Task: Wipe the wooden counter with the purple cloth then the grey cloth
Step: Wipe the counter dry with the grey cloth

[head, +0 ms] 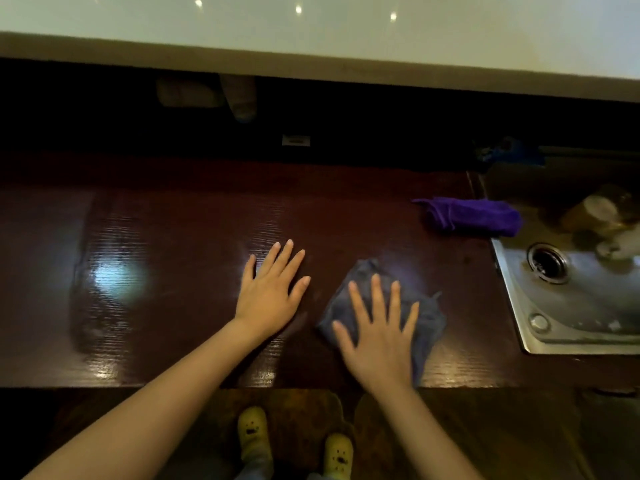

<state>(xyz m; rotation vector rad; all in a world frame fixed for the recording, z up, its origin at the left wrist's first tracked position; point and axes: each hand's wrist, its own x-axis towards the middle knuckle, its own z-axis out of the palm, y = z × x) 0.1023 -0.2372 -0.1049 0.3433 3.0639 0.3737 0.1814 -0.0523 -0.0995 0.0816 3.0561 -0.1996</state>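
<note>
Right hand [377,336]: flat, fingers spread, pressed on grey cloth [429,320]. Left hand [270,289]: flat, empty, on wooden counter [173,237]. Purple cloth [474,216]: at 2 o'clock, beside sink [512,292]. Risk: loose cloth bunching, skipped patches.

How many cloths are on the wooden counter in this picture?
2. The grey cloth lies near the front edge, flat under the right hand. The purple cloth lies bunched farther back, beside the sink. None seems hidden.

Dim, soft picture; glare patches sheen the wooden counter [173,306], black shadow behind, edges bowed
</note>
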